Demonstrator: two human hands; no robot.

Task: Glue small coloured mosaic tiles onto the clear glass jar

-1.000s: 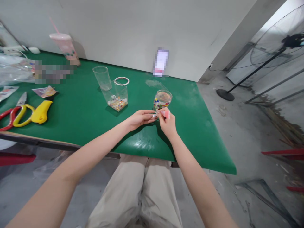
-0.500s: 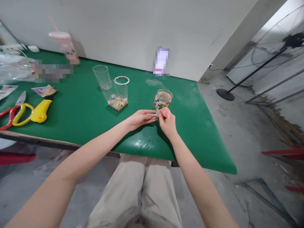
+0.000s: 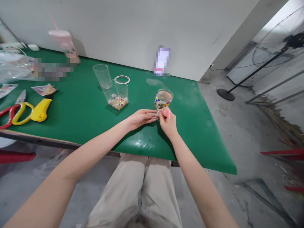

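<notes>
My left hand (image 3: pixel 140 118) lies palm down on the green table (image 3: pixel 80 107), fingers stretched out toward the right, with something small at its fingertips that I cannot make out. My right hand (image 3: pixel 167 123) meets those fingertips and pinches a small pink item (image 3: pixel 166 113). Just behind both hands stands a glass cup (image 3: pixel 162 99) covered with small coloured square tiles. Further left, a clear square container (image 3: pixel 117 95) holds several loose coloured pieces.
An empty clear cup (image 3: pixel 103 76) and a white ring (image 3: pixel 122 79) stand behind the container. Yellow and red scissors (image 3: pixel 22 111) lie at the left edge. A pink tumbler (image 3: pixel 65 44) stands by the wall. A floor fan (image 3: pixel 277 47) stands on the right.
</notes>
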